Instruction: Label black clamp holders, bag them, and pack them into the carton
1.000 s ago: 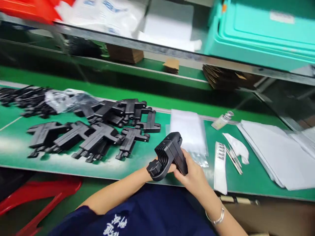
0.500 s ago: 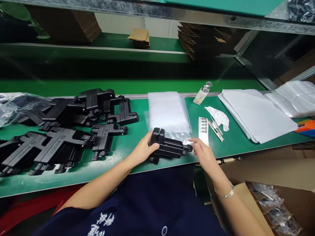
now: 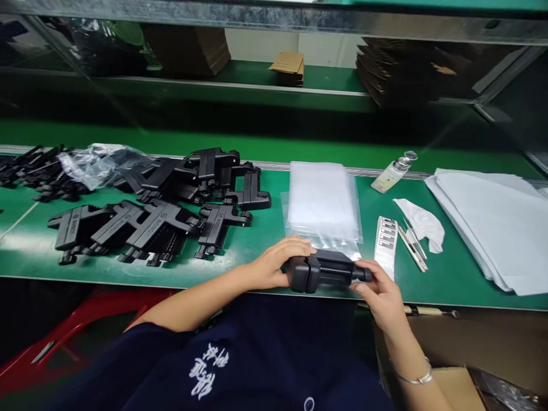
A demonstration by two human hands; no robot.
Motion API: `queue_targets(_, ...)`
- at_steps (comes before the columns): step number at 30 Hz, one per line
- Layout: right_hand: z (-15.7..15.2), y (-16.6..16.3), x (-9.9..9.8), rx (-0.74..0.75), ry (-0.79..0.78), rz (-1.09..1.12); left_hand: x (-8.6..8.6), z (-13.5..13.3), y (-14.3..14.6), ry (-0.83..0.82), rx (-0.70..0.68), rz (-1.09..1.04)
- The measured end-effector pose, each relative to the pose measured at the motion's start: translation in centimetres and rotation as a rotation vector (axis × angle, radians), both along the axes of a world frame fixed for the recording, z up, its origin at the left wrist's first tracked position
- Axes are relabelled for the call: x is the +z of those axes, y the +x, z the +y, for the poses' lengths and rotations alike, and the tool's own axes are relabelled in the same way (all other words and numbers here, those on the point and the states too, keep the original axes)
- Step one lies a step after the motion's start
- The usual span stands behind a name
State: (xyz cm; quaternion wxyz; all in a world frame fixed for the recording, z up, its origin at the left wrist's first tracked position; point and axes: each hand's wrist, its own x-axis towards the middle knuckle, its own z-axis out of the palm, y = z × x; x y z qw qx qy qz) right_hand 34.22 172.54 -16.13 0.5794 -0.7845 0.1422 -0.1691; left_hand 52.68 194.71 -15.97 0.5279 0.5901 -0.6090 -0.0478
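Note:
A black plastic clamp holder is held level between my hands, over the front edge of the green table. Its thick jaw end lies in my left hand, which is closed around it with fingers over the top. My right hand pinches the narrow knob end with thumb and fingers. Just behind the holder lies a stack of clear plastic bags. Beside my right hand is a strip of printed labels. More black clamp holders are piled to the left, some overlapping.
Tweezers and a crumpled white cloth lie right of the labels, with a pump bottle behind. White sheets are stacked far right. Small black parts and a clear plastic bag are far left. A metal shelf beam crosses above.
The holder has been rotated, so its jaw end faces me. My right fingers, earlier loosely at the knob end, now grip it. The view has swung left.

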Motion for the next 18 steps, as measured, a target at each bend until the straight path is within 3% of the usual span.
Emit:
queue_targets(3, 0.6, -0.4, 1.2, -0.018, -0.192, -0.021, -0.7, 0.5, 0.5, 0.005, -0.022, 0.119)
queue_targets(7, 1.0, -0.6, 2.0, -0.008, -0.285, -0.025, -1.1, 1.1, 0.7, 0.07, 0.005, 0.251)
queue_targets(10, 1.0, -0.1, 1.8, 0.006, -0.276, 0.002, -0.2, 1.6, 0.2, 0.125, 0.035, 0.305)
queue_targets(14, 0.9, 0.2, 1.3, 0.078, -0.268, 0.048, 1.5, 2.1, -0.8, 0.286, 0.215, 0.524)
queue_targets(18, 0.8, -0.1, 1.1, 0.045, -0.392, 0.028, 2.0, 1.9, -1.3, 0.254, 0.238, 0.754)
